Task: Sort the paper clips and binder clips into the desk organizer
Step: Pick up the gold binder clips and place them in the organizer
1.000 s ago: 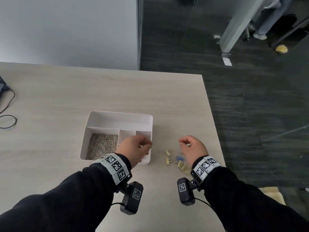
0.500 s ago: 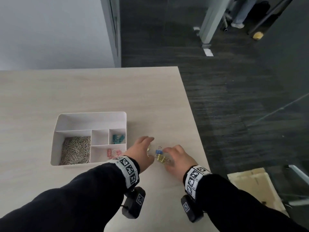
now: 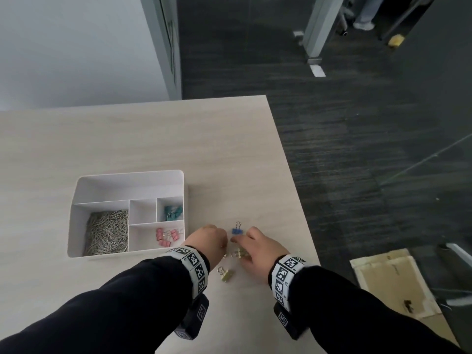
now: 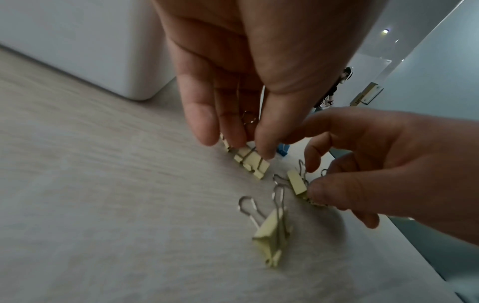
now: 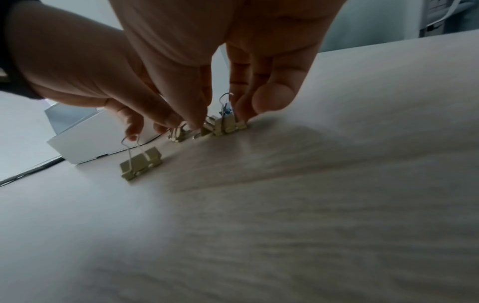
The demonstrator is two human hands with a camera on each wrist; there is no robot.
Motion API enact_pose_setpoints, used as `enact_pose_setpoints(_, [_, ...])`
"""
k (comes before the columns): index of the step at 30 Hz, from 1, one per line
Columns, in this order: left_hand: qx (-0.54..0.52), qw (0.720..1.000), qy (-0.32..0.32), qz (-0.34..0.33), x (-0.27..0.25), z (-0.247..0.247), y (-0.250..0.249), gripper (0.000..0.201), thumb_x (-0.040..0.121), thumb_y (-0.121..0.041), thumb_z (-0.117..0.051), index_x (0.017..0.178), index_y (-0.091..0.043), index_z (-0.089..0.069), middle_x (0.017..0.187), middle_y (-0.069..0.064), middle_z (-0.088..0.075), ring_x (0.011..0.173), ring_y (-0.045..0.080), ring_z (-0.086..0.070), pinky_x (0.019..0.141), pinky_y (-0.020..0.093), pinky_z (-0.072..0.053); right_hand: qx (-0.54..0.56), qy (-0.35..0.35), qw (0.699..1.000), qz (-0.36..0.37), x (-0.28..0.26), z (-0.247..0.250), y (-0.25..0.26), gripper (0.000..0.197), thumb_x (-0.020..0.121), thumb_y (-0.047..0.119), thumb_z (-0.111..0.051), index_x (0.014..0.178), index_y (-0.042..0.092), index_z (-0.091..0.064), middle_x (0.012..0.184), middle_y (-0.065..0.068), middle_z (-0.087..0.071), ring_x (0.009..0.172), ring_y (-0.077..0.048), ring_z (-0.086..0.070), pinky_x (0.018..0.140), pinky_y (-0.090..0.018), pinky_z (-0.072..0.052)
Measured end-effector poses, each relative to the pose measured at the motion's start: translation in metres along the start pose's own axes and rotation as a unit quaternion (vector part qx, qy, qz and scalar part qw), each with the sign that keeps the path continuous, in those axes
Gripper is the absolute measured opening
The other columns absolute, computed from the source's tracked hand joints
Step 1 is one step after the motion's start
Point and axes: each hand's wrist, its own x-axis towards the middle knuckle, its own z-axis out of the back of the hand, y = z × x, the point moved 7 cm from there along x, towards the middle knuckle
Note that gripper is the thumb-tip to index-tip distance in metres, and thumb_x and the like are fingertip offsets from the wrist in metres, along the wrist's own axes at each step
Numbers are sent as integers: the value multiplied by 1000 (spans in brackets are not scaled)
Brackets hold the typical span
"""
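Note:
The white desk organizer point(image 3: 127, 178) holds silver paper clips point(image 3: 107, 232) in its left bin, teal binder clips point(image 3: 173, 213) at the upper right and pink ones point(image 3: 167, 236) at the lower right. Just right of it, my left hand point(image 3: 208, 238) point(image 4: 249, 147) pinches yellow binder clips point(image 4: 250, 162) on the table. My right hand point(image 3: 258, 250) point(image 5: 220, 121) pinches another cluster of yellow clips point(image 5: 226, 125) point(image 4: 296, 183). One yellow clip point(image 3: 226, 274) point(image 4: 270, 233) lies loose nearer me. A blue clip point(image 3: 237, 229) stands beyond the fingertips.
The table's right edge point(image 3: 304, 215) runs close to my right hand, with dark carpet point(image 3: 357, 149) beyond it. A beige flat package point(image 3: 390, 282) lies on the floor. Light wood tabletop point(image 3: 153, 139) stretches behind the organizer.
My left hand went from over the organizer to the pile on the right and curled its fingers onto yellow clips. My right hand dropped onto the pile. The head view swung right.

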Motion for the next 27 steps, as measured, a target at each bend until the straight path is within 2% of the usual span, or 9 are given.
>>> enact_pose_setpoints(5, [-38,998,-39,-5,-7,15,3,15,89,-28,-58,95,-21,-69,98,1,-65,94,21,-61,79,27,-46,-31,19,999,27,5,0,15,44,86,37,-57,127,37,-42,118,1,-41,90,-24,-58,78,-38,-51])
enact_pose_setpoints(8, [-84,994,-64,0,-14,29,12,5,85,-29,-61,82,-27,-65,87,-8,-64,84,14,-60,74,25,-48,-42,12,999,30,7,0,20,39,89,33,-53,127,34,-44,122,0,-41,89,-26,-58,76,-35,-50])
enact_pose_setpoints(11, [-124,989,-82,-4,-23,46,18,8,84,-33,-66,79,-27,-64,78,-13,-63,73,6,-58,64,18,-46,-38,0,999,27,13,1,24,26,91,27,-51,117,26,-54,122,-2,-47,87,-29,-59,75,-34,-48])
enact_pose_setpoints(13, [-169,980,-105,0,-28,62,25,11,83,-35,-69,77,-28,-63,73,-14,-62,63,-1,-55,55,13,-42,-42,14,999,21,17,-1,25,19,91,25,-51,108,23,-57,120,-3,-51,93,-29,-60,79,-33,-48])
enact_pose_setpoints(16, [-245,958,-149,21,-36,91,44,14,83,-36,-71,74,-30,-61,67,-12,-61,59,5,-57,53,16,-44,-25,20,999,22,24,-3,30,15,89,22,-53,102,20,-60,114,-3,-55,117,-23,-54,88,-31,-46])
enact_pose_setpoints(20, [-320,916,-230,69,-44,127,84,17,82,-37,-73,74,-25,-64,64,-9,-65,52,2,-57,53,18,-42,19,-8,1000,2,34,5,36,11,84,17,-60,94,17,-65,98,1,-55,98,-21,-57,85,-26,-42])
enact_pose_setpoints(22, [-334,903,-255,90,-44,138,102,15,82,-33,-72,75,-23,-65,66,-9,-65,55,5,-57,54,20,-41,53,-37,998,-18,37,13,36,8,82,16,-64,90,18,-66,94,1,-56,91,-19,-57,83,-26,-42])
enact_pose_setpoints(26, [-347,902,-238,98,-39,143,123,2,86,-25,-68,84,-25,-68,78,-13,-68,62,4,-59,63,23,-44,109,-103,988,-49,46,34,46,9,79,15,-71,83,21,-66,91,5,-59,84,-13,-57,77,-21,-41])
enact_pose_setpoints(27, [-345,904,-233,100,-39,142,128,5,87,-24,-66,87,-28,-68,80,-15,-67,64,2,-59,65,23,-44,126,-121,983,-53,49,42,52,9,78,15,-72,81,22,-66,90,6,-59,81,-11,-56,77,-21,-43])
